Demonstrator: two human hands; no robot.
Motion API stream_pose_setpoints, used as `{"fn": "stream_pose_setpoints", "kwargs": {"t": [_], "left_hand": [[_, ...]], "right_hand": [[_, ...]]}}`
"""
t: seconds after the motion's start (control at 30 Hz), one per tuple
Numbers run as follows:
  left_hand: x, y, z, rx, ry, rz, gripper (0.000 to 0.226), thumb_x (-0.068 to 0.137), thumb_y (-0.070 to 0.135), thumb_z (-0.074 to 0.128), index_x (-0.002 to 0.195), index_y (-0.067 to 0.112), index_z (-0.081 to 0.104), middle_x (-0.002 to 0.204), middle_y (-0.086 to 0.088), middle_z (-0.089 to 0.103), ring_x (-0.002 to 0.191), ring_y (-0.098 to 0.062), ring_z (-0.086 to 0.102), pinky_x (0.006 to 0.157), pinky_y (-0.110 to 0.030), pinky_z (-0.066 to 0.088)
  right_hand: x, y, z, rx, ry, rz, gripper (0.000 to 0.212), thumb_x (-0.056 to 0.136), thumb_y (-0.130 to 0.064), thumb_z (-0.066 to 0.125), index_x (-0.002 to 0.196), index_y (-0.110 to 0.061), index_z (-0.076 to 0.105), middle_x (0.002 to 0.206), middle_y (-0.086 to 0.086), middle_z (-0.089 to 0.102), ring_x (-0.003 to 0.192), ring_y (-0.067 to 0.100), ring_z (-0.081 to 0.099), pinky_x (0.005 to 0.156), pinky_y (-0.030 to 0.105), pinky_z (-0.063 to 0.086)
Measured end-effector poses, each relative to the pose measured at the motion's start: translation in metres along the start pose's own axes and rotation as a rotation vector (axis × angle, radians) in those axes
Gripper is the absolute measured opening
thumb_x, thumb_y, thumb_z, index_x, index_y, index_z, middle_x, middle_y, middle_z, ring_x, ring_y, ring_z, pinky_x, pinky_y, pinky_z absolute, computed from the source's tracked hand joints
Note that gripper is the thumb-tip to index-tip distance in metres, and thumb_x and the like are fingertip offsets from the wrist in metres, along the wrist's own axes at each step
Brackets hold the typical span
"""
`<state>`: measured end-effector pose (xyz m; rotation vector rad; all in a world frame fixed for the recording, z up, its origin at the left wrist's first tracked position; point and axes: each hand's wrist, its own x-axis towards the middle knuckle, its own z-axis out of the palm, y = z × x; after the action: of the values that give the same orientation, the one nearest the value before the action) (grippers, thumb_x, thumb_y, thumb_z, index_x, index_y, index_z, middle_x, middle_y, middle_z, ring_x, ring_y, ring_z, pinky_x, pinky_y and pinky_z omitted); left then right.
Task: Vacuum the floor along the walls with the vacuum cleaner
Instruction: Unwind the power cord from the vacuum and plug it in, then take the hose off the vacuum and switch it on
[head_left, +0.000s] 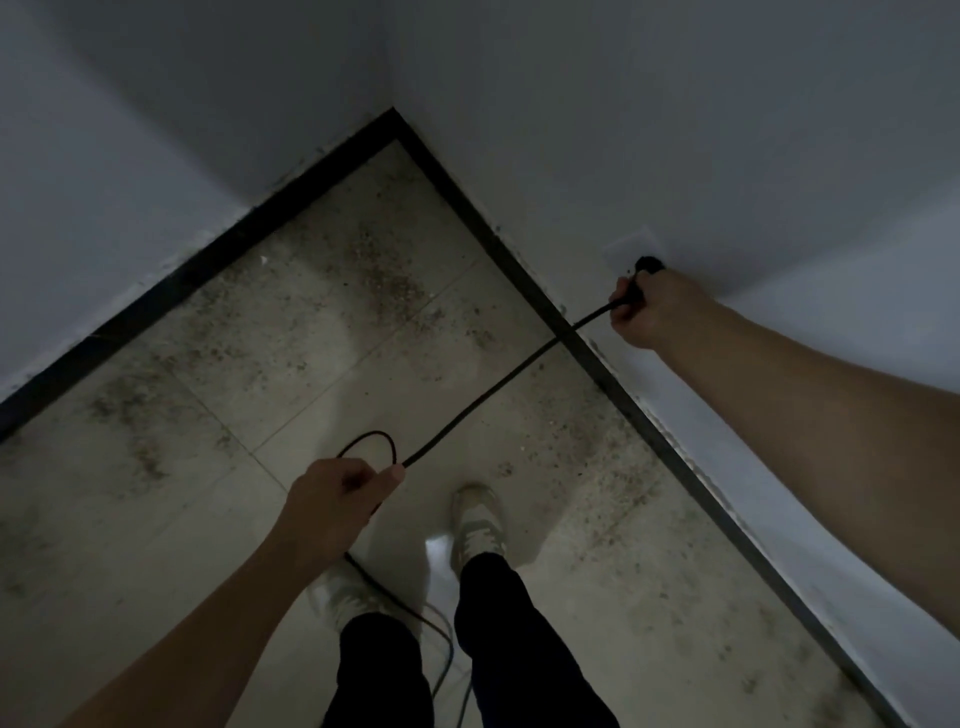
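A person is standing in a dim room corner, the two pale walls (623, 104) meeting at 12 o'clock above a dark skirting (182, 280). At 2 o'clock the right hand (652, 312) is gripping a black plug (647, 266), fingers curled round it, and is holding it against the lower edge of a pale socket plate (626, 247) on the right-hand wall. Whether the plug is seated cannot be told in this light. From that fist a black power cord (498, 387) is running taut toward 7 o'clock, crossing over the skirting and above the tiled floor (260, 364). There the left hand (332, 499) is clasping the cord, thumb and curled fingers pinching it, with a small loop (371, 441) standing up just above the knuckles. Below the hand the cord is dropping past the left shoe (345, 592) and trailing out of view toward 6 o'clock between the dark trouser legs. The right shoe (478, 519) is pointing toward 12 o'clock. Dark grit is speckling the tiles, lying thickest along both walls.
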<state>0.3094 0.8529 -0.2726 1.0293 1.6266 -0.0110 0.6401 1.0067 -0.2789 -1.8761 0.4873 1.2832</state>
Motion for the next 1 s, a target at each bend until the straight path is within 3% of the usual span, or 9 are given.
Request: {"fn": "stream_pose_setpoints", "kwargs": {"t": [0.17, 0.27, 0.33, 0.4, 0.5, 0.63, 0.77, 0.9, 1.0], "left_hand": [[-0.011, -0.026, 0.001, 0.133, -0.030, 0.032, 0.048, 0.079, 0.035, 0.076, 0.054, 0.010, 0.043, 0.050, 0.000, 0.040, 0.048, -0.011, 0.040, 0.050, -0.020, 0.030], [-0.023, -0.042, -0.002, 0.220, -0.019, -0.015, 0.044, 0.079, 0.029, 0.075, 0.052, 0.018, 0.042, 0.051, 0.003, 0.042, 0.050, -0.009, 0.042, 0.048, -0.021, 0.028], [-0.036, -0.047, -0.001, 0.211, -0.007, -0.064, 0.041, 0.079, 0.024, 0.074, 0.052, 0.021, 0.043, 0.051, 0.005, 0.044, 0.052, -0.010, 0.044, 0.049, -0.023, 0.031], [-0.053, -0.048, 0.004, 0.183, -0.006, -0.092, 0.034, 0.079, 0.019, 0.070, 0.055, 0.020, 0.046, 0.057, 0.001, 0.049, 0.060, -0.018, 0.052, 0.056, -0.029, 0.039], [-0.087, -0.051, 0.013, 0.239, -0.003, -0.110, 0.014, 0.082, 0.021, 0.059, 0.068, 0.023, 0.055, 0.079, -0.002, 0.061, 0.079, -0.021, 0.061, 0.063, -0.030, 0.044], [-0.135, -0.071, 0.012, 0.405, 0.040, -0.123, 0.004, 0.079, 0.027, 0.057, 0.080, 0.028, 0.053, 0.096, 0.001, 0.066, 0.094, -0.023, 0.061, 0.068, -0.027, 0.037], [-0.192, -0.113, 0.008, 0.425, 0.096, -0.261, 0.018, 0.076, 0.030, 0.056, 0.067, 0.026, 0.042, 0.094, -0.001, 0.066, 0.092, -0.025, 0.061, 0.068, -0.027, 0.037], [-0.268, -0.168, 0.027, 0.261, 0.206, -0.419, 0.019, 0.079, 0.032, 0.059, 0.071, 0.024, 0.045, 0.087, -0.003, 0.063, 0.087, -0.026, 0.061, 0.062, -0.028, 0.036], [-0.321, -0.207, 0.055, 0.111, 0.298, -0.516, 0.030, 0.083, 0.034, 0.063, 0.065, 0.024, 0.041, 0.074, -0.001, 0.058, 0.079, -0.025, 0.061, 0.057, -0.028, 0.034]], "right_hand": [[0.004, 0.006, -0.002, -0.085, -0.001, -0.119, 0.030, 0.104, -0.030, 0.046, 0.080, -0.012, 0.049, 0.074, 0.001, 0.053, 0.053, 0.007, 0.048, 0.045, 0.015, 0.034], [-0.003, 0.007, -0.004, -0.229, 0.043, -0.198, 0.023, 0.103, -0.031, 0.047, 0.100, -0.009, 0.052, 0.082, 0.004, 0.058, 0.058, 0.009, 0.054, 0.042, 0.017, 0.041], [-0.015, 0.012, -0.012, -0.544, 0.117, -0.348, 0.035, 0.101, -0.029, 0.052, 0.124, -0.003, 0.052, 0.106, 0.012, 0.063, 0.079, 0.017, 0.063, 0.061, 0.023, 0.051], [-0.034, 0.029, -0.024, -1.013, 0.179, -0.740, 0.044, 0.098, -0.024, 0.056, 0.136, -0.003, 0.048, 0.132, 0.014, 0.054, 0.113, 0.025, 0.057, 0.089, 0.027, 0.044], [-0.092, 0.080, -0.029, -1.473, -0.183, -1.150, 0.041, 0.093, -0.018, 0.058, 0.134, -0.016, 0.054, 0.140, 0.011, 0.048, 0.123, 0.027, 0.048, 0.100, 0.030, 0.036], [-0.157, 0.151, -0.026, -2.271, -0.860, -1.020, 0.049, 0.087, -0.032, 0.063, 0.135, -0.029, 0.054, 0.137, 0.004, 0.054, 0.126, 0.025, 0.048, 0.112, 0.035, 0.028], [-0.190, 0.197, -0.040, -2.528, -1.081, -0.952, 0.034, 0.083, -0.035, 0.064, 0.116, -0.026, 0.067, 0.120, 0.007, 0.067, 0.112, 0.028, 0.061, 0.088, 0.031, 0.045], [-0.198, 0.203, -0.053, -2.425, -1.021, -0.959, 0.029, 0.091, -0.044, 0.060, 0.102, -0.022, 0.074, 0.108, 0.008, 0.071, 0.104, 0.029, 0.063, 0.077, 0.032, 0.048], [-0.196, 0.202, -0.067, -2.413, -0.948, -0.995, 0.028, 0.092, -0.050, 0.059, 0.085, -0.025, 0.071, 0.094, 0.004, 0.070, 0.095, 0.027, 0.063, 0.064, 0.030, 0.038]]}}
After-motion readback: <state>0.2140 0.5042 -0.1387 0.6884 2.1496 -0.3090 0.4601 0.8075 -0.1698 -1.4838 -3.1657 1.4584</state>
